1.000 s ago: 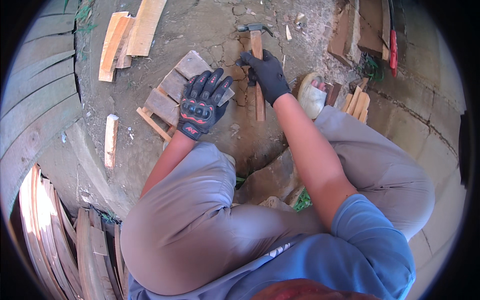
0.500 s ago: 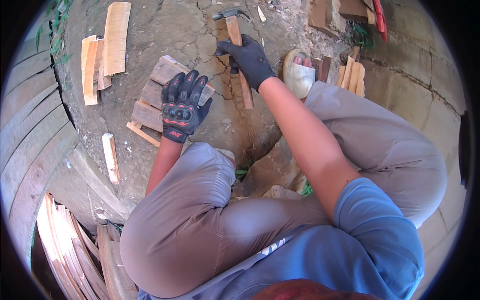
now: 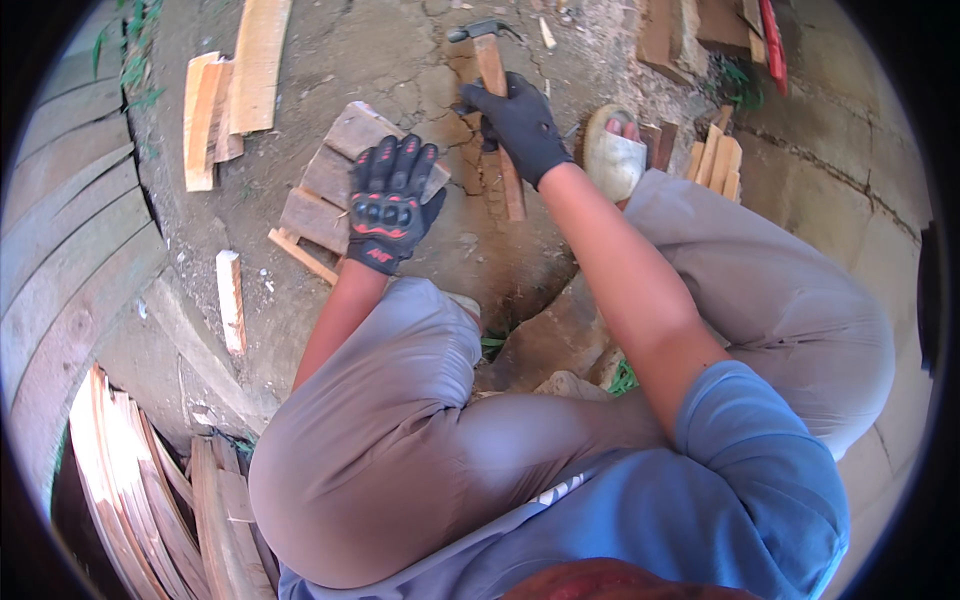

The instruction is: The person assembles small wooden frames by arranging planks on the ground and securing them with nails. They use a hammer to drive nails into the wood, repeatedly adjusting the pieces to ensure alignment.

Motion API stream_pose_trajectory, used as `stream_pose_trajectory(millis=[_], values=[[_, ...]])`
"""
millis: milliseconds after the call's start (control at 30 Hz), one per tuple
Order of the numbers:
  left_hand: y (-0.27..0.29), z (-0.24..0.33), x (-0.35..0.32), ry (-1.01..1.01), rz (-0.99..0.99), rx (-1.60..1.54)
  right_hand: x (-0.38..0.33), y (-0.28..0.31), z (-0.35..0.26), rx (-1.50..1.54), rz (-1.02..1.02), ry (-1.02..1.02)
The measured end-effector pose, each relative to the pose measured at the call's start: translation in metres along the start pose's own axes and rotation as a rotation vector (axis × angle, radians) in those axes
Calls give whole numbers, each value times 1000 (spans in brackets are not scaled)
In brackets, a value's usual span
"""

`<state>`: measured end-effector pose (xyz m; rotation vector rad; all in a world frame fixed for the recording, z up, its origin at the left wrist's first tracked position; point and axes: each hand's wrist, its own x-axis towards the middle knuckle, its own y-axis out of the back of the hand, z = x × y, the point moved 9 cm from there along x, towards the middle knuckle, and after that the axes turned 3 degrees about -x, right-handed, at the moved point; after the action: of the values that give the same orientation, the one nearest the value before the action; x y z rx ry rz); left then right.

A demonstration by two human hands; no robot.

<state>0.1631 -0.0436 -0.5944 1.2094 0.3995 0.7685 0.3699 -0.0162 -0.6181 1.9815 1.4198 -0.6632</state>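
My left hand [image 3: 388, 208], in a black glove with red accents, lies flat with its fingers stretched out on a small panel of wooden slats [image 3: 318, 213]. The panel rests on the ground and is partly covered by the hand. My right hand [image 3: 528, 132], in a plain dark glove, is wrapped around the wooden handle of a claw hammer [image 3: 491, 64]. The hammer's metal head points away from me, and the handle's lower end sticks out below my fingers. It is held to the right of the panel; whether it touches the ground I cannot tell.
Light wooden boards [image 3: 257, 75] lie at the far left, with a short wood strip [image 3: 231, 302] nearer. A plank wall [image 3: 75, 215] bounds the left side; long slats [image 3: 135, 480] stand below it. A stone [image 3: 550, 345] sits between my legs. Wood pieces [image 3: 718, 160] lie beyond my sandalled foot.
The whole view has shifted slightly, so the ground things sit further right. My left hand stays on the panel, its fingers a little straighter. My right hand still grips the hammer.
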Motion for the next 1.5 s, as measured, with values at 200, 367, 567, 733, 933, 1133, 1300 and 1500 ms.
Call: stream_pose_trajectory(millis=[200, 367, 567, 733, 933, 1133, 1300, 1500], values=[[-1, 3, 16, -128, -73, -78, -29, -8, -52, -342, 12, 160], [9, 3, 18, -97, -74, -114, -79, -29, -101, -594, 47, 642], [-2, 1, 9, -102, -58, -81, -97, -56, -54, -1047, -50, 698], [-10, -1, 5, -101, -98, -46, -135, -63, -72, -881, -12, 951], [-15, -1, 7, -76, -133, -44, -116, -63, -38, -1206, 3, 753], [-18, 1, 7, -88, -117, -48, -143, -50, -63, -1102, 197, 882], [-23, -3, 7, -90, -163, -24, -116, -74, -60, -1156, 71, 807], [-22, -2, 5, -59, -161, -52, -133, -66, -52, -1075, 194, 1035]])
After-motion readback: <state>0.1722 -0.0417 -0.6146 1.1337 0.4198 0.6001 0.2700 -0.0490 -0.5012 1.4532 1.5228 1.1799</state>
